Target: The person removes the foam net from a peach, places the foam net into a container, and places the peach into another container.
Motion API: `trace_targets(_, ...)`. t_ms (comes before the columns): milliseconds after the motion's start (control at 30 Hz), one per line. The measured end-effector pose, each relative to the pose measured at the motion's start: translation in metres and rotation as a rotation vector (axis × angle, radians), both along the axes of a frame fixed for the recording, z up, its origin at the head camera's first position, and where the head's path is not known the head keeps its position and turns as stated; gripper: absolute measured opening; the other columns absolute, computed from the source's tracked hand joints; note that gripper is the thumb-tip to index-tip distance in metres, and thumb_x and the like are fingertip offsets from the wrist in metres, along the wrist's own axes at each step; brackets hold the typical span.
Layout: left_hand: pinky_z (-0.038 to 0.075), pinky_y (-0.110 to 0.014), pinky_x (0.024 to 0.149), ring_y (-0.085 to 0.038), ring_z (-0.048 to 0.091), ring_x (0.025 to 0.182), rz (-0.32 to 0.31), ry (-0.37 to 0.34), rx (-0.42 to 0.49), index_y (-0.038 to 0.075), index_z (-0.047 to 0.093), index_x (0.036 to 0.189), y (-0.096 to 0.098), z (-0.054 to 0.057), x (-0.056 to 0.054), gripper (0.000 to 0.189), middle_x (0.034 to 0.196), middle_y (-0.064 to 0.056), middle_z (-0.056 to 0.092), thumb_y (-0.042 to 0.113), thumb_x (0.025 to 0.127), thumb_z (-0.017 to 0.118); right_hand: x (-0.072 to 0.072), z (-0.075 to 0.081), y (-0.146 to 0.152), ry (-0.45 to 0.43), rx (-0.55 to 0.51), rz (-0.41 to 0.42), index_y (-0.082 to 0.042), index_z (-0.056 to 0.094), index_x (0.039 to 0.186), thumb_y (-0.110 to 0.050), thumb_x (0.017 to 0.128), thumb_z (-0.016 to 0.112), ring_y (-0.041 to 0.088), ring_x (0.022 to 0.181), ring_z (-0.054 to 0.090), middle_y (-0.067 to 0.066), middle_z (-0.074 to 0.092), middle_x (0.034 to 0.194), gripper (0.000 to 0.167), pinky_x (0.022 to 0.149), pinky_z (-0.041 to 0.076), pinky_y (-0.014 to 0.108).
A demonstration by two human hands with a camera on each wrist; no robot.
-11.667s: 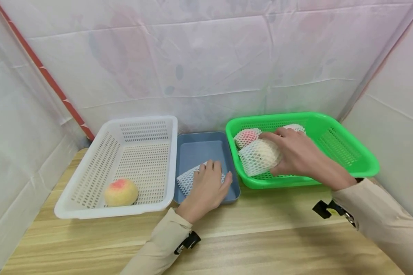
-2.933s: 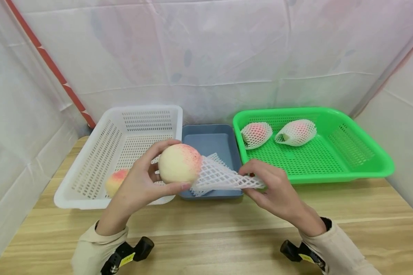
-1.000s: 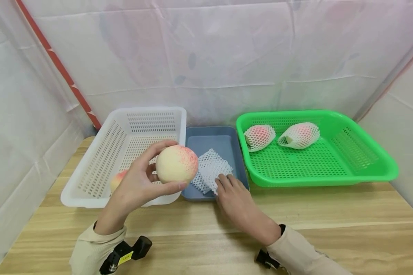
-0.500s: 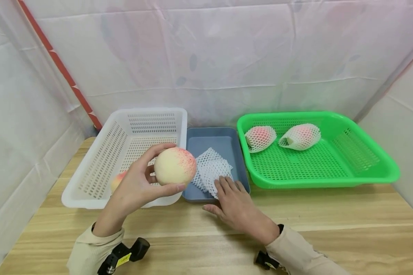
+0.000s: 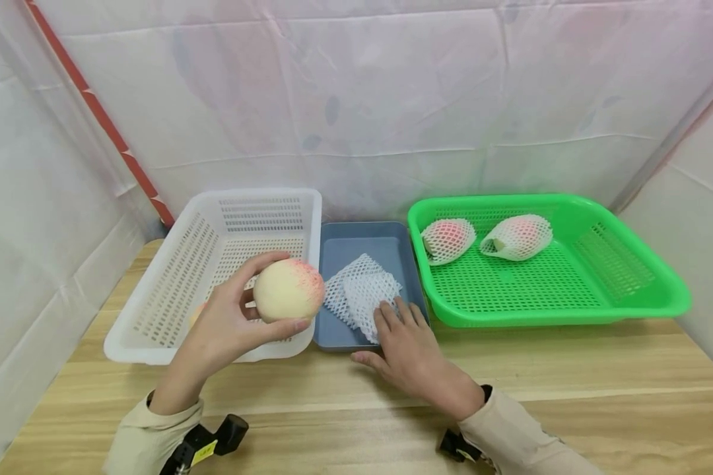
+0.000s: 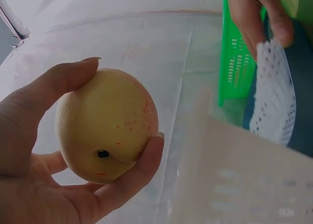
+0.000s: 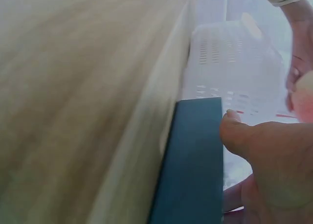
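Note:
My left hand [image 5: 214, 330] grips a pale yellow peach [image 5: 288, 290] with a red-speckled blush, thumb on one side and fingers round the other. It is held over the right side of the white basket [image 5: 261, 245]. In the left wrist view the peach [image 6: 107, 121] shows a small dark hole. My right hand [image 5: 412, 353] lies with relaxed fingers at the front of the blue-grey tray [image 5: 362, 236], its fingertips on a white foam net sleeve [image 5: 371, 290]. A second foam net sleeve [image 5: 341, 284] lies partly under the first.
Another peach [image 5: 195, 315] sits in the white basket, mostly hidden by my left hand. The green basket [image 5: 529, 290] on the right bears two netted peaches, one [image 5: 449, 239] at its left wall and one [image 5: 518, 236] beside it. All stand on a wooden table [image 5: 309, 409].
The peach was lifted from the green basket and its foam net pulled off and laid in the tray. My right hand let go of the net; my left hand moved left with the peach.

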State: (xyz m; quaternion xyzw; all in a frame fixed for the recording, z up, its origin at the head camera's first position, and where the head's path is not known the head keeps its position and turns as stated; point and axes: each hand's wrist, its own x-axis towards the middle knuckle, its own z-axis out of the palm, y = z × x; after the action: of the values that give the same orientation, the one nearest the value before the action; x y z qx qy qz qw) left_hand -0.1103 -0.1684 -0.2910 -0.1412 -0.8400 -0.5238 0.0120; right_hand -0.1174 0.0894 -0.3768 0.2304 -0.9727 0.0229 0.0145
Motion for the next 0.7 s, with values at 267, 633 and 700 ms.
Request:
trace_targets(267,0.055,-0.034,0.072,-0.025,0.06,0.09,0.077,0.066,-0.176,0.017,0.049,0.137,-0.014,-0.002,-0.002,0.082,0.126,-0.008,0.055,0.028,0.067,0.089,0.002,0.01,0.0,0.229,-0.124,0.061,0.008,0.058,0.12,-0.054,0.091,0.056,0.046,0.123,0.047,0.022,0.058,0.121,0.069,0.106,0.035,0.053)
trace_targets(633,0.051,-0.037,0.069,-0.027,0.057,0.096,0.101,0.132,-0.296,0.009,0.051,0.134,-0.027,-0.008,-0.009,0.08,0.122,-0.013,0.058,0.026,0.066,0.089,-0.003,0.011,-0.001,0.337,-0.236,0.1,0.007,0.062,0.11,-0.041,0.092,0.062,0.039,0.114,0.054,0.019,0.064,0.11,0.051,0.104,0.038,0.047)
trace_targets(700,0.051,-0.041,0.072,-0.028,0.056,0.099,0.107,0.147,-0.326,0.009,0.052,0.133,-0.029,-0.008,-0.01,0.079,0.122,-0.013,0.058,0.027,0.067,0.088,-0.003,0.012,-0.003,0.312,-0.283,0.094,0.006,0.063,0.11,-0.038,0.093,0.062,0.037,0.11,0.057,0.018,0.065,0.109,0.047,0.1,0.043,0.045)
